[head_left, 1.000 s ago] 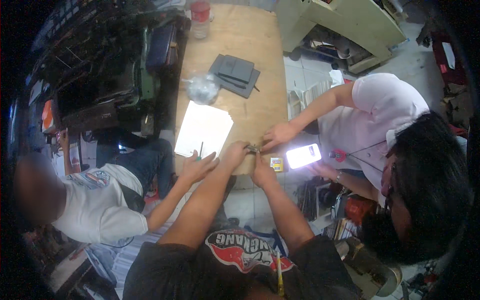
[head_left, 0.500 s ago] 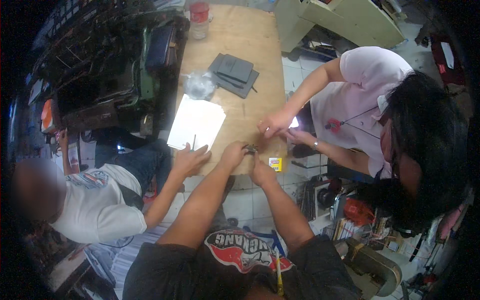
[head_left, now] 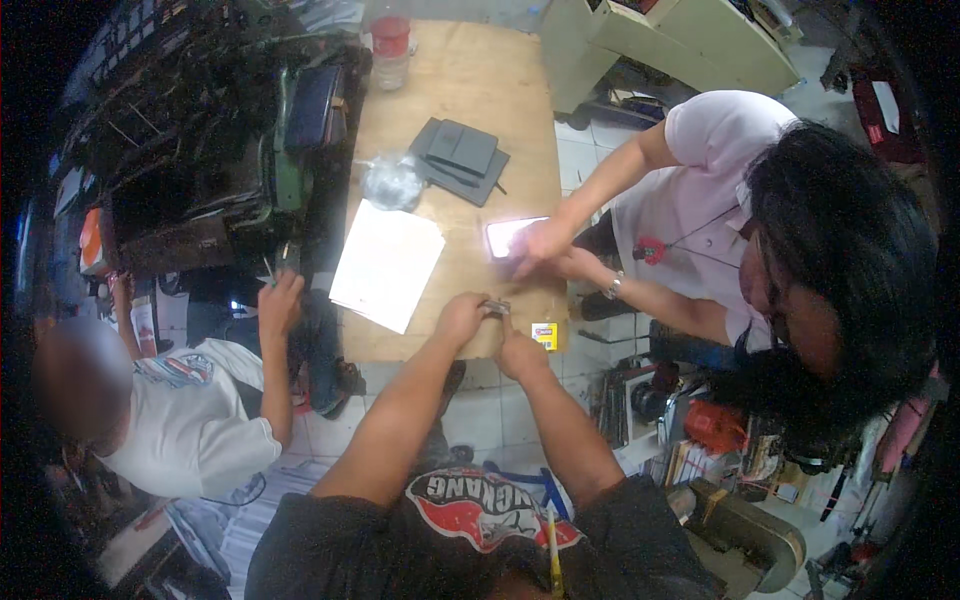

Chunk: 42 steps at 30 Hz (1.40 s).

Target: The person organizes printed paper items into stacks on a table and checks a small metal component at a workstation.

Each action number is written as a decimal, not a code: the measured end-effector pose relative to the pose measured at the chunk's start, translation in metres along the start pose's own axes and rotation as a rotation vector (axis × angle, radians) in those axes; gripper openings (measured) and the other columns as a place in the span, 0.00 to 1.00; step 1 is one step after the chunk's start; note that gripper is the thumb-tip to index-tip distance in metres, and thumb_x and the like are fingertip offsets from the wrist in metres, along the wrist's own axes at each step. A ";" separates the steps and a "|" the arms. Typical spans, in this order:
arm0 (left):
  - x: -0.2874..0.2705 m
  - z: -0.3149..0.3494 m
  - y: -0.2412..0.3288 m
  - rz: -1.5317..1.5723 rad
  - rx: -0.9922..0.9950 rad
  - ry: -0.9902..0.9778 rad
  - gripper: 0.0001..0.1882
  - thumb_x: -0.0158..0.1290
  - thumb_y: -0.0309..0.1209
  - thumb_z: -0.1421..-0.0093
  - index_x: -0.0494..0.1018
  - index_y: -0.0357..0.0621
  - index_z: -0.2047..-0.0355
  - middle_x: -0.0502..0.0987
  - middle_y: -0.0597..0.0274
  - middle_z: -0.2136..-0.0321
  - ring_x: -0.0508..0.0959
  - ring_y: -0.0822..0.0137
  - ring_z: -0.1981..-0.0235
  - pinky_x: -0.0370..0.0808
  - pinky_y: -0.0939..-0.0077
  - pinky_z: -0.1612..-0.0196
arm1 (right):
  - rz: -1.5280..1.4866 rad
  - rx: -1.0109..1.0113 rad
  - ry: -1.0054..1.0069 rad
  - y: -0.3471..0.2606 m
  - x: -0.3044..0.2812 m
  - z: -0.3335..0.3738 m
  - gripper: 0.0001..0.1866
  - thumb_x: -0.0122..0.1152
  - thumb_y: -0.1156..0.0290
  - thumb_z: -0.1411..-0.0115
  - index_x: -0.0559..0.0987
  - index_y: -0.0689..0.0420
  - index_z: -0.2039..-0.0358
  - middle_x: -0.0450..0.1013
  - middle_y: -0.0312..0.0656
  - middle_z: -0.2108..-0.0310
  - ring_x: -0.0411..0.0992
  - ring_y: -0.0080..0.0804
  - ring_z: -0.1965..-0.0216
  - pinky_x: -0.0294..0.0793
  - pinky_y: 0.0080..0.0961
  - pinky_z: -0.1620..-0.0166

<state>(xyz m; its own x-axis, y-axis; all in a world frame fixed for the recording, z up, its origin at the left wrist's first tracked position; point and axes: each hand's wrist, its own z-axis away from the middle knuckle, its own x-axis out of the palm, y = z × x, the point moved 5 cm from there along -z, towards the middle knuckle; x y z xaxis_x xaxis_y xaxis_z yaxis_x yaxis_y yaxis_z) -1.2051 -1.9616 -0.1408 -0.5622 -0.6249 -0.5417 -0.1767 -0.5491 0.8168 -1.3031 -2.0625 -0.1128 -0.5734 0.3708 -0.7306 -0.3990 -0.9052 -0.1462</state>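
At the near edge of the wooden table (head_left: 480, 90), my left hand (head_left: 462, 318) closes on a small grey metallic object (head_left: 495, 308), too small to identify. Against the near side of that object, my right hand (head_left: 520, 353) has its index finger stretched forward; its other fingers look curled and are partly hidden. A small yellow box (head_left: 545, 336) lies just right of my right hand. Left of my hands lies a stack of white paper sheets (head_left: 390, 265).
Black notebooks (head_left: 458, 158), a clear plastic bag (head_left: 392, 182) and a red-lidded jar (head_left: 391, 50) stand farther back. A person at the right holds a lit phone (head_left: 512, 238) over the table. Another person's hand (head_left: 280, 300) at the left holds a pen-like item beside dark machinery (head_left: 180, 200).
The person at the left has drawn a hand back from the papers towards the machinery. The right-hand person's phone has come over the table. My hands keep about the same place, around the small object.
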 end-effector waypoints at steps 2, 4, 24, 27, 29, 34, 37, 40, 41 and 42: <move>0.002 0.000 -0.004 0.022 0.014 0.017 0.13 0.55 0.32 0.47 0.76 0.40 0.62 0.76 0.47 0.65 0.75 0.49 0.62 0.71 0.62 0.58 | 0.007 -0.007 0.023 -0.002 -0.003 0.001 0.43 0.51 0.64 0.49 0.44 0.55 0.35 0.72 0.55 0.59 0.73 0.51 0.61 0.73 0.41 0.57; 0.004 -0.002 -0.006 0.025 0.026 0.016 0.12 0.53 0.32 0.48 0.76 0.41 0.63 0.76 0.47 0.66 0.74 0.49 0.61 0.70 0.60 0.56 | 0.010 0.011 0.010 -0.002 -0.003 0.000 0.43 0.51 0.64 0.49 0.44 0.55 0.35 0.72 0.55 0.59 0.74 0.51 0.61 0.73 0.41 0.57; 0.005 0.006 -0.006 0.024 -0.015 0.024 0.20 0.55 0.30 0.48 0.71 0.40 0.54 0.75 0.46 0.60 0.75 0.51 0.58 0.71 0.64 0.54 | -0.152 -0.080 0.074 0.020 0.043 0.060 0.40 0.53 0.63 0.47 0.48 0.60 0.38 0.72 0.58 0.61 0.71 0.54 0.58 0.71 0.44 0.56; 0.003 0.018 -0.018 0.065 0.000 0.095 0.23 0.55 0.28 0.49 0.69 0.38 0.51 0.73 0.45 0.58 0.75 0.51 0.57 0.71 0.65 0.53 | -0.134 -0.087 -0.069 0.032 0.070 0.100 0.41 0.55 0.61 0.47 0.48 0.61 0.38 0.72 0.59 0.61 0.70 0.53 0.56 0.70 0.42 0.55; 0.004 0.028 -0.015 0.095 0.038 0.123 0.24 0.56 0.27 0.49 0.68 0.37 0.51 0.73 0.44 0.57 0.74 0.51 0.57 0.71 0.65 0.53 | -0.182 -0.030 -0.097 0.064 0.102 0.123 0.42 0.56 0.60 0.47 0.48 0.62 0.38 0.72 0.60 0.61 0.71 0.53 0.57 0.69 0.41 0.53; -0.020 0.112 -0.031 0.143 -0.025 0.261 0.21 0.54 0.29 0.46 0.68 0.36 0.52 0.72 0.45 0.57 0.74 0.52 0.57 0.71 0.65 0.54 | -0.265 0.145 -0.110 0.126 0.172 0.176 0.42 0.57 0.58 0.48 0.49 0.61 0.38 0.68 0.61 0.52 0.70 0.53 0.54 0.69 0.42 0.50; -0.021 0.186 -0.043 -0.048 0.003 0.275 0.21 0.54 0.33 0.45 0.68 0.36 0.53 0.73 0.46 0.57 0.75 0.53 0.59 0.72 0.66 0.55 | -0.301 0.196 0.000 0.181 0.233 0.209 0.43 0.57 0.57 0.48 0.49 0.63 0.38 0.68 0.62 0.53 0.69 0.54 0.53 0.68 0.42 0.49; -0.014 0.278 -0.090 -0.067 -0.068 0.297 0.21 0.54 0.35 0.46 0.69 0.37 0.54 0.74 0.47 0.60 0.76 0.52 0.62 0.72 0.65 0.58 | -0.360 0.232 0.032 0.200 0.276 0.243 0.42 0.58 0.55 0.48 0.51 0.63 0.39 0.68 0.62 0.53 0.69 0.55 0.52 0.68 0.42 0.49; -0.010 0.309 -0.102 -0.112 -0.167 0.244 0.21 0.54 0.36 0.46 0.70 0.39 0.55 0.74 0.47 0.60 0.75 0.51 0.61 0.72 0.64 0.57 | -0.401 0.298 -0.029 0.207 0.292 0.258 0.42 0.58 0.54 0.48 0.52 0.63 0.40 0.68 0.62 0.53 0.68 0.55 0.52 0.68 0.42 0.48; -0.005 0.340 -0.115 -0.154 -0.265 0.190 0.20 0.54 0.36 0.47 0.71 0.40 0.55 0.74 0.47 0.60 0.75 0.49 0.60 0.71 0.62 0.56 | -0.402 0.291 -0.018 0.209 0.302 0.273 0.42 0.58 0.54 0.48 0.52 0.63 0.40 0.68 0.62 0.53 0.68 0.55 0.52 0.68 0.42 0.48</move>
<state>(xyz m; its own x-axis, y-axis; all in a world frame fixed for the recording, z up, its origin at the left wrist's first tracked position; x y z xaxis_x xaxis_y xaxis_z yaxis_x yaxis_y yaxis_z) -1.4562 -1.7066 -0.1649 -0.3809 -0.6020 -0.7018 -0.0183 -0.7540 0.6567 -1.7550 -2.0835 -0.1820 -0.3439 0.6844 -0.6429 -0.7730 -0.5951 -0.2200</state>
